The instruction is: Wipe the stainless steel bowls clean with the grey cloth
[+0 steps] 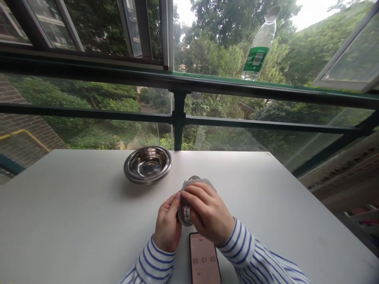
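Observation:
My left hand (168, 225) pinches the rim of a small shiny metal dish (186, 216) between thumb and fingers, tilted up above the table. My right hand (210, 211) is closed over a grey cloth (209, 183) and presses it against the dish. Both hands hide most of the dish, so its full shape cannot be made out. Below the right hand, a phone (204, 258) lies face up with a timer at 00:02:40. To the left and farther back, nested stainless steel bowls (148, 179) rest on the white table (83, 221).
A dark green railing (225, 87) with glass panels runs along the table's far edge. On its ledge stands a clear plastic bottle (258, 57) with a green label. Open windows and trees lie beyond. Shelves (355, 177) stand at the right.

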Motion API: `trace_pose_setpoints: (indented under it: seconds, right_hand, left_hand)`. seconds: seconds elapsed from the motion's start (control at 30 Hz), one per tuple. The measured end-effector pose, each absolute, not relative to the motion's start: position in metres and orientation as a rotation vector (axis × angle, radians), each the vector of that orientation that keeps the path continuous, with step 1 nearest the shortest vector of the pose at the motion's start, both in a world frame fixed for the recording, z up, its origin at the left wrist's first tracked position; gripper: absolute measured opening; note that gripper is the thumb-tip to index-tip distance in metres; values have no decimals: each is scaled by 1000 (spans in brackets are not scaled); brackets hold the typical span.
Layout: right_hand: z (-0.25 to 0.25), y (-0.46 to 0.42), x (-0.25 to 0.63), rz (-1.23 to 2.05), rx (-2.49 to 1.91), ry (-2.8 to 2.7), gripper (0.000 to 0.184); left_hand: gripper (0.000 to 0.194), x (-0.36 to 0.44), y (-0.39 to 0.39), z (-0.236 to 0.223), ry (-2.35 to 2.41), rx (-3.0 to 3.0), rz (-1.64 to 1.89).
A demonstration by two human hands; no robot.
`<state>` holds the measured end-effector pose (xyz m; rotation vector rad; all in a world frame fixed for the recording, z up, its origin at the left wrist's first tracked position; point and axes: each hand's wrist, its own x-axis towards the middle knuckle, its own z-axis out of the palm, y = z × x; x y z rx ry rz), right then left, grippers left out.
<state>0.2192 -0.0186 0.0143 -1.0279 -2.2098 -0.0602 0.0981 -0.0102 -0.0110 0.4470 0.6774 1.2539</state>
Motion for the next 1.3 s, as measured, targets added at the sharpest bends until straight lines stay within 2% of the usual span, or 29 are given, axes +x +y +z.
trace_pose_setpoints:
  seconds: [0.23, 0.4, 0.57, 0.67, 0.87, 1.07, 1.17, 1.3]
  right_hand:
    - [-16, -28, 219, -476, -650, -2332, 27]
    - [-31, -33, 236, -511, -539, -2397, 22]
    - [-24, -32, 234, -518, -564, -2390, 25]
    - [-10, -27, 223, -401, -734, -2362, 31]
    - [18, -10, 219, 79, -1060, -2156, 30]
    - [14, 12, 242, 526, -1195, -1752, 27]
    - [2, 11, 252, 601, -1238, -1607, 27]
    - [-23, -8, 244, 498, -1244, -1453, 30]
  left_hand:
    - [13, 93, -4, -13, 680, 262, 1254]
    - [16, 93, 0, -11, 709, 183, 1242]
    - [15, 97, -3, -11, 666, 203, 1229]
    - [14, 98, -6, -14, 660, 292, 1242]
    - [21, 98, -9, -11, 668, 426, 1218]
    - [18, 93, -6, -10, 669, 399, 1226]
    - [17, 89, -3, -11, 683, 301, 1227]
    - [21, 85, 3, -8, 690, 129, 1308]
